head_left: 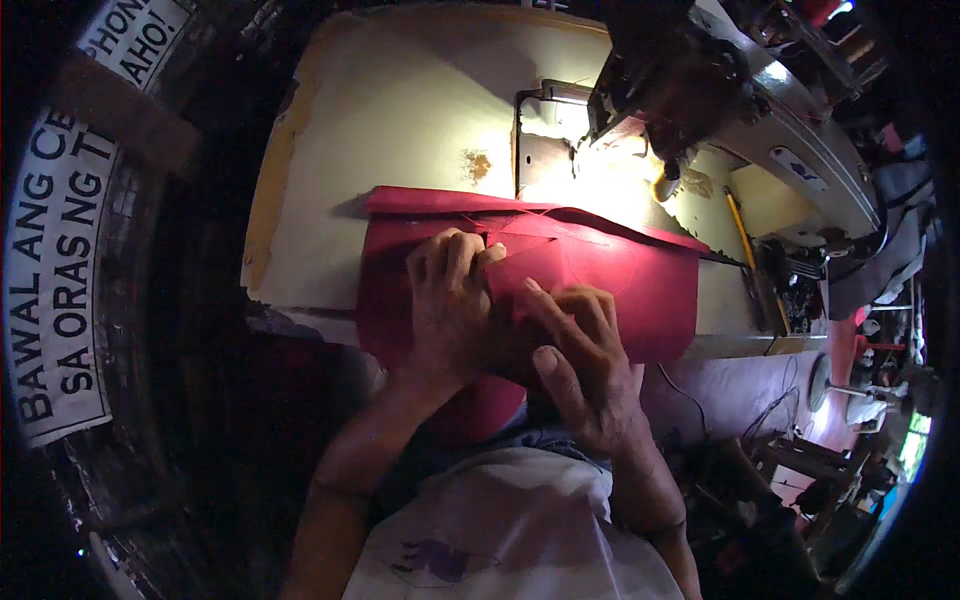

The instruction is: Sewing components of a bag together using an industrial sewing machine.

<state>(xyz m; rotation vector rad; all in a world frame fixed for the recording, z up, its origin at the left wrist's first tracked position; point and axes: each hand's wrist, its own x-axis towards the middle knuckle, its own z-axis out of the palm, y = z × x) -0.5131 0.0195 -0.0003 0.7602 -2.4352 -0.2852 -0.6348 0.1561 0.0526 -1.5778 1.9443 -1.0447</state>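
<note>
Red fabric (640,300) lies across the front of the sewing table, with a folded strip along its far edge. Its near part hangs over the table edge toward my lap. My left hand (450,300) has its fingers curled down on the middle of the fabric, gripping it near a raised fold. Close beside it, my right hand (590,370) rests on the cloth with index finger stretched out and thumb apart; its other fingers bend. Beyond the fabric, the brightly lit sewing machine (690,90) stands with its metal plate (545,165) set in the tabletop.
The pale, worn tabletop (390,110) extends left and behind the fabric. A yellow pencil (740,220) lies at the right, near dark metal parts (790,265). White signs (65,270) with black lettering hang at the left. A cable (685,395) droops below the table on the right.
</note>
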